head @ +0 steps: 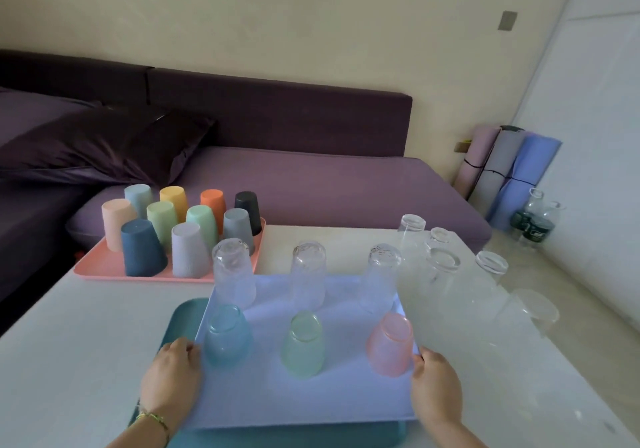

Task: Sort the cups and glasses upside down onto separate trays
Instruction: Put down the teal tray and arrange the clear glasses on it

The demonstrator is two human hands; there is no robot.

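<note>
In the head view, the left hand (173, 368) has its grip clamped on the left edge of a lavender tray (346, 388), thumb on top. The right hand (434, 378) is clamped the same way on the tray's right edge. This tray sits over a teal tray (183, 316) at the near edge of the white surface (69, 343); the teal one shows past its left and near sides. Six glasses stand upside down on the lavender tray. Along its far edge are three clear glasses (308, 271), and nearer the hands stand a blue glass (227, 336), a green glass (303, 343) and a pink glass (391, 343). At the surface's far left corner a pink tray (100, 267) carries ten coloured cups (142, 248), all upside down and packed close in rows. Toward the far right corner, several loose clear glasses (443, 267) stand on the bare surface; glare washes them out, so which way up they stand is hard to tell. A purple sofa (311, 187) runs behind the surface, with rolled mats (512, 170) leaning against the wall to its right.
</note>
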